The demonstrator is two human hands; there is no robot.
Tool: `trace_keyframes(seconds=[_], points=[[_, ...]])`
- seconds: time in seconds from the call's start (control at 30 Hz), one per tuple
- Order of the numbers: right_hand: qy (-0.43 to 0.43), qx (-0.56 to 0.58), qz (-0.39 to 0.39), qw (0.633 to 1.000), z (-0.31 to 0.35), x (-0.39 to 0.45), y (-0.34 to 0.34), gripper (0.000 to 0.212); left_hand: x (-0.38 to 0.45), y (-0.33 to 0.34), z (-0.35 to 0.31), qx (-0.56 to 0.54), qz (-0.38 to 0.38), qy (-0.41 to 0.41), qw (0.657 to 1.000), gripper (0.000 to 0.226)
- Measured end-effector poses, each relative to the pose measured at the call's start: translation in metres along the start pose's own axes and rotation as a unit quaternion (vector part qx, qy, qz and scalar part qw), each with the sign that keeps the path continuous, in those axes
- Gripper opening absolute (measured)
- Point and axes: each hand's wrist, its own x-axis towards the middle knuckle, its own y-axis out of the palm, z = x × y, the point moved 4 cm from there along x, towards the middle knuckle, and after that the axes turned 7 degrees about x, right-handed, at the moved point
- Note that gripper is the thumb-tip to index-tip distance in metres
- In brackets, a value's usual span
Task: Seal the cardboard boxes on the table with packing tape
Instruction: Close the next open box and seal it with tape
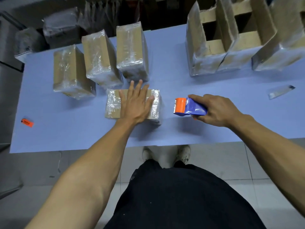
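Note:
A small cardboard box point(113, 103), wrapped in clear tape, lies flat near the middle of the blue table point(66, 133). My left hand point(135, 103) presses flat on its top with fingers straight and spread. To the right of the box, my right hand point(216, 109) grips a blue and orange tape dispenser point(188, 108) just above the table, its orange end pointing at the box. Three taped boxes point(72, 71) point(100, 58) point(132, 52) stand in a row behind.
Open cardboard boxes point(214, 47) with raised flaps stand at the back right. A strip of clear tape point(280, 91) lies at the right, a small orange object point(27, 122) at the left front. Wrapped parcels point(61, 28) pile up behind the table. My shoes show beyond the front edge.

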Motion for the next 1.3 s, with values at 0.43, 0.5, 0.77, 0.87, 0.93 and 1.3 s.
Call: trace_keyframes(seconds=[0.43,0.5,0.77,0.87,0.93,1.3], points=[[0.052,-0.151,0.031,0.987,0.085,0.053,0.015,0.035,0.003,0.002,-0.006,0.010,-0.048,0.016,0.999,0.048],[0.074,-0.181,0.027,0.980,0.096,0.058,0.012,0.029,0.004,0.002,-0.005,0.007,-0.047,0.015,0.999,0.047],[0.137,-0.159,0.009,0.978,0.087,0.056,0.029,0.045,0.003,-0.005,-0.003,0.028,-0.027,-0.055,0.998,0.050],[0.181,-0.103,-0.074,0.975,0.062,0.051,0.006,0.045,0.019,-0.009,0.009,-0.050,0.035,-0.035,0.998,0.058],[0.201,-0.036,-0.111,0.973,0.057,0.049,-0.004,0.036,0.026,-0.006,0.004,-0.164,0.078,-0.005,0.983,0.054],[0.157,0.065,-0.246,0.954,0.055,0.029,-0.051,0.059,0.020,0.012,-0.023,-0.392,0.099,-0.004,0.914,0.034]])
